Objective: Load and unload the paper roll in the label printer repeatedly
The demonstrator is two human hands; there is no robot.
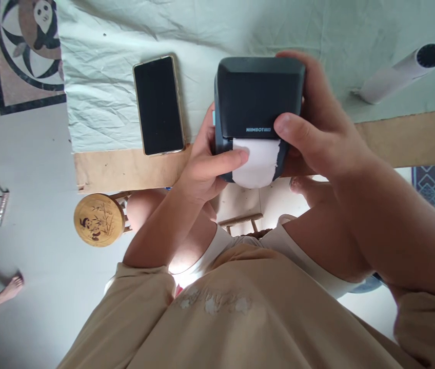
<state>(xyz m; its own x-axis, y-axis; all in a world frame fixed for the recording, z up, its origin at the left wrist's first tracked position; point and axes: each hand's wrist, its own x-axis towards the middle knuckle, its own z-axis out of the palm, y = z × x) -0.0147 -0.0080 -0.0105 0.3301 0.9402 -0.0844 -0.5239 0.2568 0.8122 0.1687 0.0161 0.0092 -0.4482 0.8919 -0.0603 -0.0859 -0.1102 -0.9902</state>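
Between my two hands is a dark label printer (259, 97) with NIIMBOT lettering on its lid, held over the table's front edge. A white paper label strip (258, 166) comes out of its near end. My left hand (210, 164) grips the printer's left side, its thumb lying on the strip; its other fingers are mostly hidden. My right hand (319, 118) wraps round the right side, thumb on the lid near the lettering. The printer's underside is hidden. Left of it, a phone (159, 105) with a dark screen lies on the table.
A pale green cloth (98, 92) covers the table, leaving a bare wooden edge (125, 171) in front. A white cylinder (398, 77) with a dark end is at the right. Below left stands a round wooden stool (99, 220). Another person's bare foot (13, 284) shows at far left.
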